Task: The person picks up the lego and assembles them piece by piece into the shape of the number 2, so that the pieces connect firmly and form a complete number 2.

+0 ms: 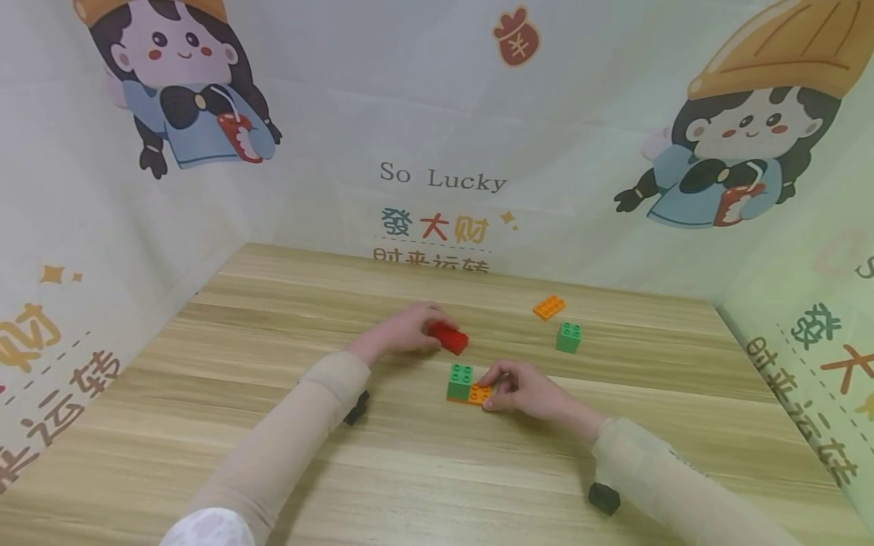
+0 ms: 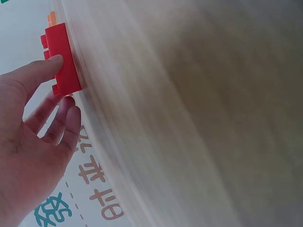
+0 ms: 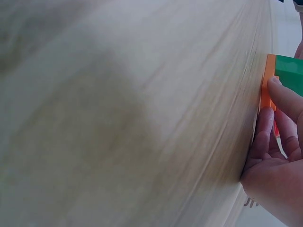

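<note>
My left hand [image 1: 412,327] grips a long red toy brick [image 1: 448,338] near the table's middle. In the left wrist view, the thumb lies across the side of this red brick [image 2: 63,61], with its studs facing left. Closer to me, my right hand [image 1: 529,389] pinches the right end of a flat orange brick [image 1: 480,393] on the table. A square green brick [image 1: 460,381] sits on the left half of that orange piece. The right wrist view shows the thumb against the orange edge [image 3: 268,80]; part of the green block [image 3: 289,71] is cut off by the frame.
Farther back on the right, a second green brick [image 1: 568,337] stands on the wooden table [image 1: 410,470]. Behind it lies another flat orange brick [image 1: 549,307]. Printed cloth walls [image 1: 437,114] rise at the back and both sides.
</note>
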The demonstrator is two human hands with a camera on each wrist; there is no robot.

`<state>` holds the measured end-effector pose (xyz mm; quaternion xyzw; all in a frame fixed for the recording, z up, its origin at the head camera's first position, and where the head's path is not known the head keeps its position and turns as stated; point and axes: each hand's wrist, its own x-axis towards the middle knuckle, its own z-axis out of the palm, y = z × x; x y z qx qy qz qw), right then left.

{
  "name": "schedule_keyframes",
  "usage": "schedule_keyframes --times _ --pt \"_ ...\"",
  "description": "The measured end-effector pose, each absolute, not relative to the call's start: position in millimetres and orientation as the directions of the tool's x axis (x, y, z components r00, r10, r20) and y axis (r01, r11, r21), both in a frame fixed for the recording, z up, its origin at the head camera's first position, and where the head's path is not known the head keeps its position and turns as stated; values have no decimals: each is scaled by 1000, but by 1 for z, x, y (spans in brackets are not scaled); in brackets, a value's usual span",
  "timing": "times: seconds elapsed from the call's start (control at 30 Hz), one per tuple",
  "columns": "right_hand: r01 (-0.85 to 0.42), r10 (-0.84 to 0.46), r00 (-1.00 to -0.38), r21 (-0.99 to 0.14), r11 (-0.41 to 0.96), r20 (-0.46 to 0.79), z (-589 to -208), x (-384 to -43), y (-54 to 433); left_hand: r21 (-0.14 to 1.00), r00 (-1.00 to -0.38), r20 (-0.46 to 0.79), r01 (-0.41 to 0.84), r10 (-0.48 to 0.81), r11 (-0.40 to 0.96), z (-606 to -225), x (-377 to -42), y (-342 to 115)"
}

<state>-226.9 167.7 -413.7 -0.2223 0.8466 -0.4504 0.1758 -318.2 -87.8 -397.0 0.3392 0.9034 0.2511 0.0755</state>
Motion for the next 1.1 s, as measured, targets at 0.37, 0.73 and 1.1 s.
schedule_keyframes --times 0.37,0.73,1.1 --pt "-204 -518 -849 -836 510 -109 -413 -226 168 500 -795 17 532 606 684 -399 -319 -93" --pt "-206 -516 -850 -831 517 -110 -413 -226 169 500 -798 -19 514 603 697 -401 -320 -98" --pt "-213 -528 -843 -835 507 -105 -413 -226 168 464 -791 -5 540 611 702 -400 -317 -100"
